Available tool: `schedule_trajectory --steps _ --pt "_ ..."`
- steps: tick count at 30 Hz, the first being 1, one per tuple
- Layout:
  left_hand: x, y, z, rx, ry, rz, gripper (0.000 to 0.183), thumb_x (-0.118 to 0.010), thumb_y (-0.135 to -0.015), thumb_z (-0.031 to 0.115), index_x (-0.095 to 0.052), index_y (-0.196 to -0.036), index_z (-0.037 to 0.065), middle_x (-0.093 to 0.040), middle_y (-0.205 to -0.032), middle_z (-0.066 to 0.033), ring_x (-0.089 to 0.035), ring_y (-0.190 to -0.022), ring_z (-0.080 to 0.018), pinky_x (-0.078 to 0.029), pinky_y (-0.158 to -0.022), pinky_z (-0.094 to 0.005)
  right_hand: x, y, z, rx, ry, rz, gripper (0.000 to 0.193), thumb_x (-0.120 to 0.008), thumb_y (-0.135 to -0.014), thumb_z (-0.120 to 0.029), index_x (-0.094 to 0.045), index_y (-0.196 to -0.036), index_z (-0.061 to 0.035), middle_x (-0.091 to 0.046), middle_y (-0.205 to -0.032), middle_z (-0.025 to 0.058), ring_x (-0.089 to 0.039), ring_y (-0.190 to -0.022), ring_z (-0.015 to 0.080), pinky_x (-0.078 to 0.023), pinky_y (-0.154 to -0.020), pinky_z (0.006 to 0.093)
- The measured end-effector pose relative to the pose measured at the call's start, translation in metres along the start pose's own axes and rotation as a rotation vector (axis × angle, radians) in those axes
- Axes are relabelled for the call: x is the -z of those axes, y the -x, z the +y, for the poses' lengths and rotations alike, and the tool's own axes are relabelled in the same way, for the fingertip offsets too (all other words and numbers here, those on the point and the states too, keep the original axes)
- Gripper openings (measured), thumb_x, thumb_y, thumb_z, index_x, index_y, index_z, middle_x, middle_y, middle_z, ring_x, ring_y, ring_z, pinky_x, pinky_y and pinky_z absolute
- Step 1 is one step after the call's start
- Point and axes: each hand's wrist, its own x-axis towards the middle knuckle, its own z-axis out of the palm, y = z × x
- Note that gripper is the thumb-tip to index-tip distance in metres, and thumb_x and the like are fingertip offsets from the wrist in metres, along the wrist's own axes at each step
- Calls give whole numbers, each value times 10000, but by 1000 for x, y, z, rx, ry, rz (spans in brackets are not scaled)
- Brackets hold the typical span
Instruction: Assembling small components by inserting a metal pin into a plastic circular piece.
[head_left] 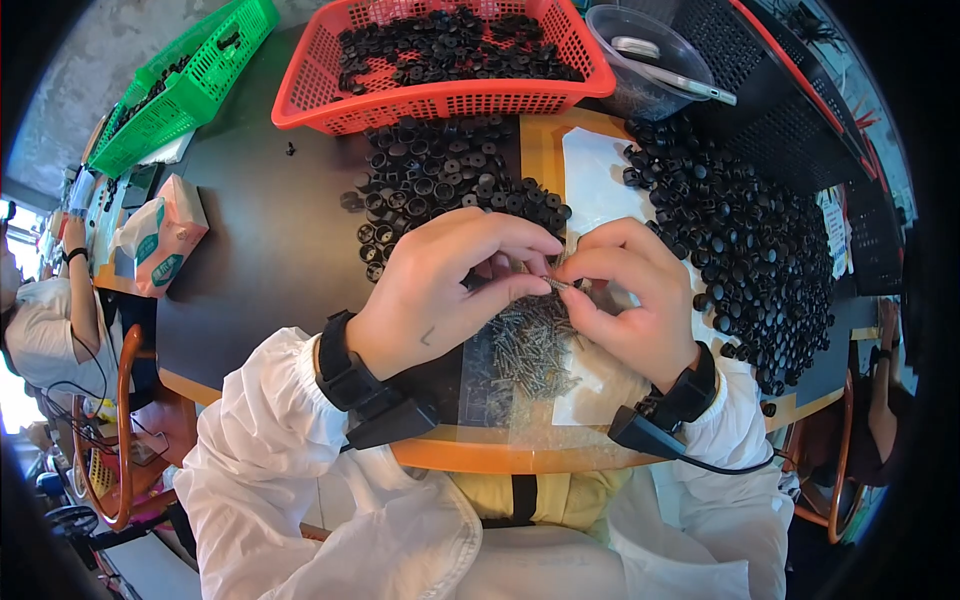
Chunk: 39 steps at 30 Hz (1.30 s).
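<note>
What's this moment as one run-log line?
left hand, right hand: fingertips pinched close | between them: small silver metal screw | below: silver metal screw pile | right: black round plastic caps

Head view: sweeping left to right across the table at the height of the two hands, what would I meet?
Pink tissue pack, left hand, right hand, heap of round black caps.

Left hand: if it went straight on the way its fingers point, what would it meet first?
Likely the right hand, fingertips first, with a small screw between; depth is unclear.
</note>
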Motion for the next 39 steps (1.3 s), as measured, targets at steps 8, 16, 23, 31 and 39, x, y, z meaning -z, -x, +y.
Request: schedule_trajectory --steps 8,16,23,31,39 --pt "-1 0 1 -90 -41 -24 302 -793 -749 42 -672 -1024 62 -690 -867 -36 -631 -718 -146 -507 -638 -263 1 0 -2 59 54 15 179 -743 -714 -46 -696 -886 -58 -606 -884 61 -601 -698 172 -488 -611 271" --pt "-1 0 0 -102 -75 -8 254 -779 -748 18 -687 -983 50 -691 -841 -43 -637 -723 -161 -509 -628 -264 2 0 -3 32 32 34 163 -733 -717 -29 -695 -875 -48 -619 -855 50 -584 -651 136 -471 -558 246" --pt "-3 2 -1 -65 -115 33 215 -768 -742 33 -723 -948 72 -703 -825 -35 -642 -704 -155 -505 -595 -262 -2 0 -1 7 42 46 174 -725 -701 -15 -695 -867 -58 -621 -843 36 -566 -626 127 -464 -541 242" --pt "-2 4 1 105 -88 -30 178 -766 -761 49 -726 -933 68 -719 -842 -27 -665 -727 -114 -504 -595 -232 -4 0 -3 92 238 91 184 -748 -663 -39 -692 -834 -80 -614 -821 29 -608 -636 161 -484 -552 272" --pt "2 0 3 105 25 39 146 -750 -786 39 -713 -927 27 -681 -878 -66 -643 -769 -127 -506 -654 -229 -3 -1 -9 -33 186 74 166 -739 -668 -51 -691 -821 -96 -610 -806 28 -616 -643 192 -494 -567 291"
